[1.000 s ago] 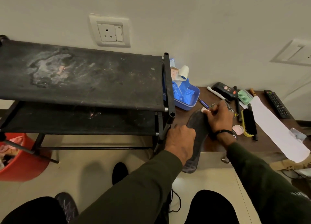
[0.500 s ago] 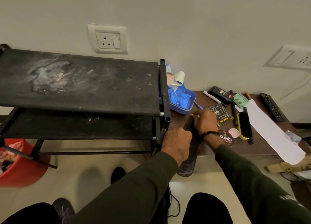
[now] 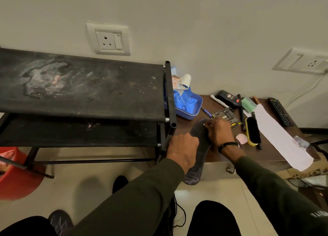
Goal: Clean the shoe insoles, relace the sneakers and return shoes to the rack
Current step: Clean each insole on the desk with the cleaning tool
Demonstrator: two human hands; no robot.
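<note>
A dark grey insole lies half on the brown table, its heel hanging over the front edge. My left hand grips the insole's left side near its middle. My right hand is curled over the insole's toe end and pinches a small white wipe, mostly hidden under the fingers. The black two-tier shoe rack stands to the left, dusty and with no shoes on it. A dark sneaker sits on the floor at the bottom left, and another dark shoe shows by my left sleeve.
A blue tub of wipes stands by the rack post. On the table lie a yellow-backed shoe brush, a pink lid, a black card, a remote and a long white paper. A red bucket sits at the left.
My right hand has slid left and back along the insole's toe end with the wipe. The left hand keeps its grip. The view has tilted slightly.
</note>
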